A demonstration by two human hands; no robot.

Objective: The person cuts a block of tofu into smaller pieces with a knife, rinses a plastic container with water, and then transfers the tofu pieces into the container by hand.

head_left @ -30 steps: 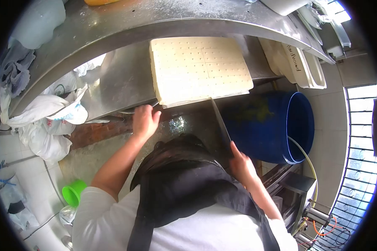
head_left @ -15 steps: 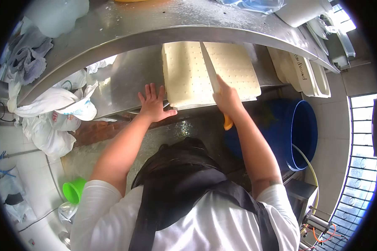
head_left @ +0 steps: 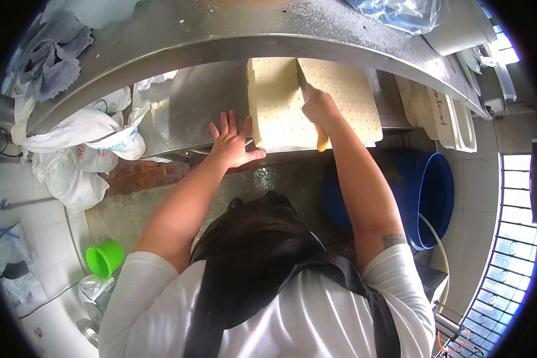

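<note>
Head view: the tofu slab (head_left: 346,101) lies at the steel table's (head_left: 191,107) near edge. The left hand (head_left: 232,143), fingers spread, presses flat beside its left corner, apparently bracing it, while the right hand (head_left: 319,107) grips the orange-handled knife (head_left: 302,82), blade across the slab.

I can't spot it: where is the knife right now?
Upper middle of the head view: the knife is in the right hand, blade on the white slab.
</note>
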